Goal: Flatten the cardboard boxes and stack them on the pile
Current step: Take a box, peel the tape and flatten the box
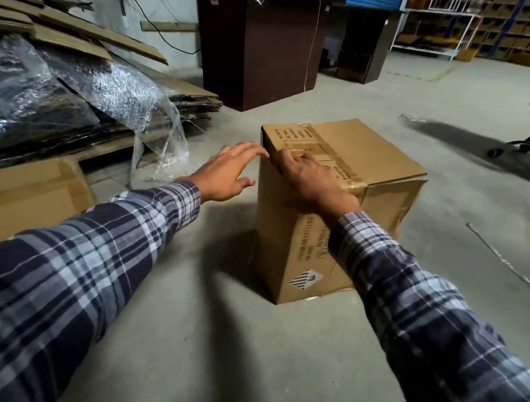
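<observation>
Head view: we're leaning over one cardboard box [335,205] that stands upright on the concrete floor [277,358], still taped shut along the top seam w/ brown tape [338,165]. It's taller than wide, so its long axis runs vertical, and one corner edge points toward us.

Right hand [309,182] is the nearer one: it lies on the box's top near edge, fingers spread and bent over the tape, palm against the upper part of the side facing us. It's touching, not clamped on anything we can make out; whether a fingertip has caught a tape end we can't tell. Left hand [227,176] hangs just left of the box's top corner, fingers open and straight, fingertips right at the corner, holding nothing; contact there is unclear.

Pile [92,94] of flattened cardboard lies well off to our left, against the wall, partly under bubble wrap [86,84]. Another taped box [28,197] sits near-left, between us and the pile.

Our read: box isn't flattened yet. The tape seam runs away from us across the top, so the right hand is best placed to peel it, while the left can brace the left side. Once flat, the piece has to travel leftward.
</observation>
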Motion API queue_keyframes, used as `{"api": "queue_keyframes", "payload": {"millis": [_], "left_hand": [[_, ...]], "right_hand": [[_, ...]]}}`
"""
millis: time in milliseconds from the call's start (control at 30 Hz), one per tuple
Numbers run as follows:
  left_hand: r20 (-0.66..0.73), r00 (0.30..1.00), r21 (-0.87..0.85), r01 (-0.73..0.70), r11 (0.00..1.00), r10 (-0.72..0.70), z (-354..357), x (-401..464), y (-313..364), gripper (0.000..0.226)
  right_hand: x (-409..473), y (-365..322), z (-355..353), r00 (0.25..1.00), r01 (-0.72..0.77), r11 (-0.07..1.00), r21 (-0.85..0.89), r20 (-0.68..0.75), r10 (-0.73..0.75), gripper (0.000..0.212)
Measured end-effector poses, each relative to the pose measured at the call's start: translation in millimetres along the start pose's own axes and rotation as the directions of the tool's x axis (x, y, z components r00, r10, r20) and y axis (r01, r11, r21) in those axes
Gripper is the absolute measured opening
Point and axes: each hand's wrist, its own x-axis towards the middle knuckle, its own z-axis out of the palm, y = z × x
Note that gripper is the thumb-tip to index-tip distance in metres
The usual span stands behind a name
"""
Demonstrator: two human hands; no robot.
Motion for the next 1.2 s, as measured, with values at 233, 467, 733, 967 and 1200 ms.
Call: {"api": "queue_keyframes", "payload": {"millis": [233, 467, 733, 967, 1200], "left_hand": [[0.011, 0.969, -0.233, 0.243, 0.942, -0.247, 19.3, 7.5, 12.3, 0.078], [0.0, 0.984, -0.257, 0.171, 0.951, -0.177, 50.2, 30.7, 30.6, 0.098], [-0.202, 0.975, -0.002, 0.096, 0.995, -0.094, 52.9, 50.5, 25.9, 0.077], [-0.185, 0.977, 0.179, 0.141, 0.974, -0.108, 46.7, 50.2, 32.5, 0.056], [-0.277, 0.873, -0.263, 0.332, 0.906, -0.4, 65.5, 48.3, 62.7, 0.003]], "right_hand": [[4.3, 9.0, 17.8, 0.964, -0.228, 0.963, -0.142, -0.169, 0.203, 0.086], [12.4, 5.5, 10.2, 0.964, -0.261, 0.903, -0.342, -0.139, 0.226, 0.062], [18.6, 2.5, 11.9, 0.944, -0.325, 0.894, -0.309, -0.167, 0.286, 0.064], [22.8, -10.5, 11.3, 0.945, -0.325, 0.871, -0.369, -0.164, 0.284, 0.064], [25.5, -6.5, 20.7, 0.941, -0.334, 0.869, -0.364, -0.188, 0.283, 0.078]]}}
